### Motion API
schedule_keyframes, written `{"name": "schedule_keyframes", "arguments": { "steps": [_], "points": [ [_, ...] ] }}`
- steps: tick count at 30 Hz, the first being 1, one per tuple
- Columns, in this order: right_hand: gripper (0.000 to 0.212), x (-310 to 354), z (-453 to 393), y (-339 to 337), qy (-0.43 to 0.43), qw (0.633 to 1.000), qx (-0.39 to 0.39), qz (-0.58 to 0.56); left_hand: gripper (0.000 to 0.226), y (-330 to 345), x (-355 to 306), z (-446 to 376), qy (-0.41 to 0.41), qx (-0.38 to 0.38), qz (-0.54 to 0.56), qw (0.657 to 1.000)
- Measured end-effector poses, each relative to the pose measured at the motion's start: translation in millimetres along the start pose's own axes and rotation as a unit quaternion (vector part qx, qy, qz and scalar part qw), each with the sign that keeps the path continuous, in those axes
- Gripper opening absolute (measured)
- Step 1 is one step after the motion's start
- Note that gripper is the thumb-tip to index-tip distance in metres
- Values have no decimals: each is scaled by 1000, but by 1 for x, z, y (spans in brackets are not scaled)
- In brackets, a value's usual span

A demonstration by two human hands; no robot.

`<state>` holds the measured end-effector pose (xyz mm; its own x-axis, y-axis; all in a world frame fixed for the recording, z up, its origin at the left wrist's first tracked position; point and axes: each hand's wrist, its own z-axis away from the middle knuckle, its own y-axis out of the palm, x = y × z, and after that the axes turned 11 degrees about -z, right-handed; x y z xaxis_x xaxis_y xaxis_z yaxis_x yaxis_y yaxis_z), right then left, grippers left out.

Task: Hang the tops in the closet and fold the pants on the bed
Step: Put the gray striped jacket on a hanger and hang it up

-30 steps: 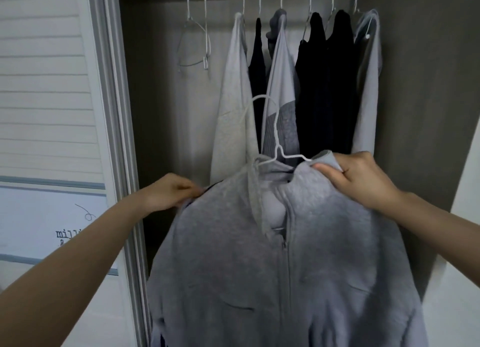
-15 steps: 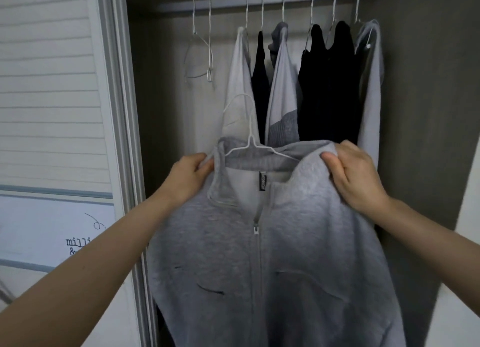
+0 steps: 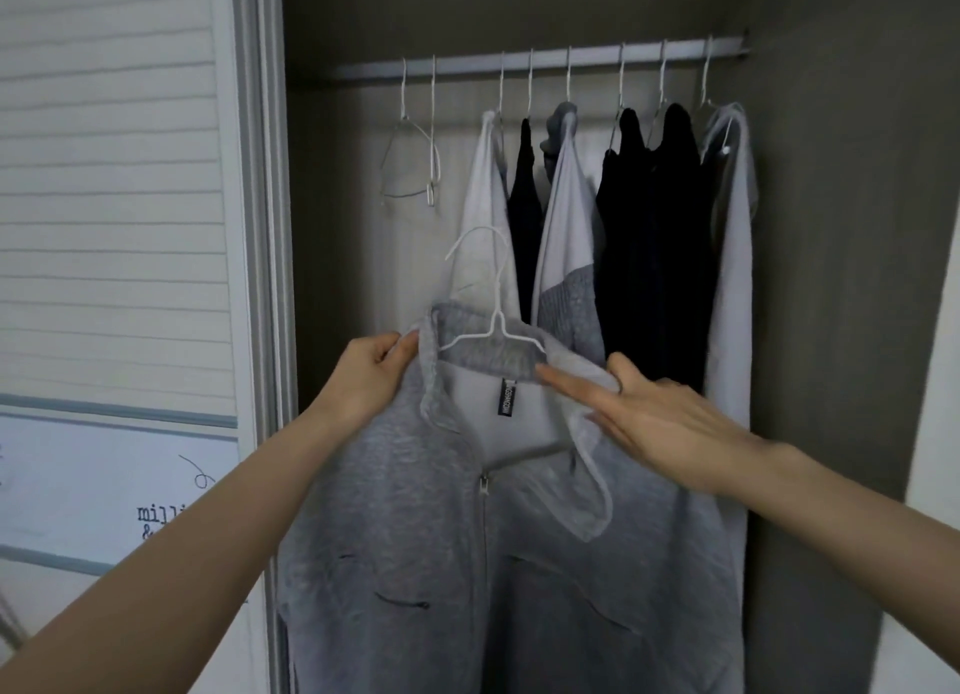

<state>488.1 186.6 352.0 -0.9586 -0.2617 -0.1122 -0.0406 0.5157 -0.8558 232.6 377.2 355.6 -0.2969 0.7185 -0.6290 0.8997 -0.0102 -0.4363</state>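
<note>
**Head view: grey zip jacket up on its hanger at the closet mouth**

Head camera looks into the open closet, and the grey zip jacket [image 3: 415,537] fills the lower centre of the picture, front facing us, zipper partly down, collar spread. A white wire hanger [image 3: 491,324] sits inside the neck, its hook standing up toward twelve o'clock, free of the closet rail [image 3: 545,59] high above it.

The left hand [image 3: 363,376], coming in from eight o'clock, pinches the jacket's collar edge at its left side, fingers curled on the fabric. The right hand [image 3: 670,423], reaching from four o'clock, lies flat along the right side of the collar, fingers stretched straight and pointing toward nine o'clock, the fingertips [image 3: 550,376] touching the cloth just under the hanger's arm, thumb raised.

Behind the jacket, at twelve to one o'clock, a row of hung tops [image 3: 623,215] crowds the rail: pale, black, grey-and-white, black again, pale. At eleven o'clock two bare hangers [image 3: 415,163] dangle on the rail. A slatted white door [image 3: 104,174] stands at nine o'clock.
</note>
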Motion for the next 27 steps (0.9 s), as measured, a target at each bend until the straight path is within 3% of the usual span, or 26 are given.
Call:
{"name": "schedule_keyframes", "arguments": {
  "steps": [1, 3, 5, 11, 14, 15, 17, 19, 21, 24, 27],
  "points": [
    [66, 2, -2, -4, 19, 996, -15, -85, 59, -1, 2, 0, -4, 4, 0, 1000],
    [69, 2, -11, -17, 100, 952, -18, -288, 59, -4, 4, -1, -14, 14, 15, 1000],
    [46, 2, -16, -29, 168, 896, 37, -410, 54, -5, 5, -3, -21, 24, 42, 999],
    [27, 31, -36, -49, 209, 773, 21, -599, 20, -11, -2, -21, -16, 27, 61, 998],
    [19, 48, -64, -69, 249, 738, -21, -627, 6, -14, -3, -33, -27, 87, -38, 995],
    [19, 54, -76, -77, 272, 732, -43, -623, 15, -16, -4, -35, -32, 109, -93, 989],
    [30, 70, -103, -93, 297, 745, -74, -593, 21, -20, -6, -35, -20, 107, -76, 991],
    [43, 84, -131, -103, 301, 781, -93, -539, 20, -26, -13, -29, -2, 73, 13, 997],
    [51, 97, -156, -107, 294, 796, -118, -516, 24, -31, -22, -26, -67, 41, 137, 988],
    [47, 113, -185, -111, 295, 778, -141, -536, 41, -46, -39, -21, -173, 50, 307, 934],
    [39, 118, -207, -113, 295, 751, -158, -569, 46, -61, -57, -12, -148, 126, 343, 919]
  ]
}}
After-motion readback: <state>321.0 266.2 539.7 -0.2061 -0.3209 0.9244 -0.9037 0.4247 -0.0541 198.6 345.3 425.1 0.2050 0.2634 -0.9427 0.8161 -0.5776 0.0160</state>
